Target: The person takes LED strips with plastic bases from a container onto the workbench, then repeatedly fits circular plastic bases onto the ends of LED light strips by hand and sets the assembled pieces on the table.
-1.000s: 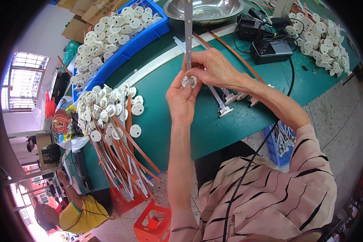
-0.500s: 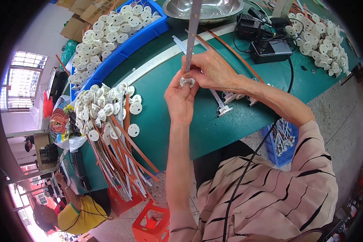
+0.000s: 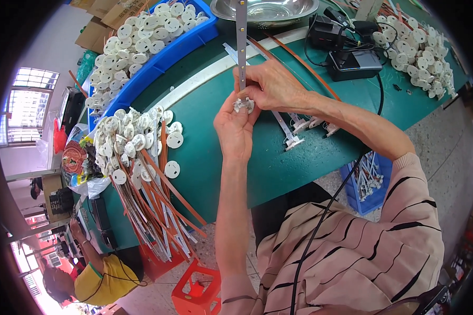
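Over the middle of the green table, my left hand is closed around a small white plastic end piece. Just above it, my right hand pinches the lower end of an LED strip, which stands up away from me with small light dots along its face. The strip's end meets the white piece between my fingertips; the fingers partly hide the joint. Right of my hands lie several strips with white round ends. To the left is a heap of orange and silver strips with white discs.
A blue bin full of white discs stands at the far left, near a metal bowl. Black power adapters and another disc pile are at the right. A blue crate and red stool are below. A person in yellow sits left.
The LED strip has swung left and is more upright, its lit-dot face turned toward view. The white piece is turned slightly between my fingers. Both hands stay in nearly the same place.
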Available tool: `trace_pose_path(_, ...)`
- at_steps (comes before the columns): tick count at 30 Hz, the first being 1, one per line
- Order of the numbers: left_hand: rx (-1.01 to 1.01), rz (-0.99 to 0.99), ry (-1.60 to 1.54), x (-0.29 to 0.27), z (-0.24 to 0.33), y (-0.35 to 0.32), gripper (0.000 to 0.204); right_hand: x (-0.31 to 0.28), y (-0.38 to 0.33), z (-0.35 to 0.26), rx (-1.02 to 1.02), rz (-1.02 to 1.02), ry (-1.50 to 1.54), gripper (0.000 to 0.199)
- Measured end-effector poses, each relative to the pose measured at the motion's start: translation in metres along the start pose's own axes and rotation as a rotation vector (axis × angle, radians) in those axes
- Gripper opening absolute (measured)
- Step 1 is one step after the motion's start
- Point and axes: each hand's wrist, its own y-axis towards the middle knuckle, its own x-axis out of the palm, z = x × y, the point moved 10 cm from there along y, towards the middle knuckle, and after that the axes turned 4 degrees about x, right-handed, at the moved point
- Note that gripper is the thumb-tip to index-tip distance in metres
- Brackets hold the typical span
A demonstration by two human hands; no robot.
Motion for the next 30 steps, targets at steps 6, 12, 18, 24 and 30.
trace_pose_path(6, -0.001, 0.041, 0.008, -0.005, 0.000, -0.002, 0.031, 0.006, 0.002, -0.001, -0.039, -0.001, 0.029, 0.006)
trace_pose_path(12, -0.001, -0.008, 0.022, 0.001, 0.001, -0.002, 0.033, 0.009, 0.009, 0.003, -0.060, -0.034, 0.012, 0.006)
trace_pose_path(18, 0.009, 0.025, 0.035, -0.001, 0.000, -0.004, 0.032, 0.010, 0.005, 0.006, -0.034, -0.047, 0.019, 0.008)
trace_pose_path(24, 0.008, 0.036, 0.115, -0.002, 0.004, -0.005, 0.036, 0.010, 0.001, 0.000, -0.072, -0.004, 0.011, 0.008)
trace_pose_path(30, 0.012, 0.047, 0.057, 0.002, 0.003, -0.003, 0.030, 0.010, 0.003, 0.003, -0.070, -0.011, 0.025, 0.008)
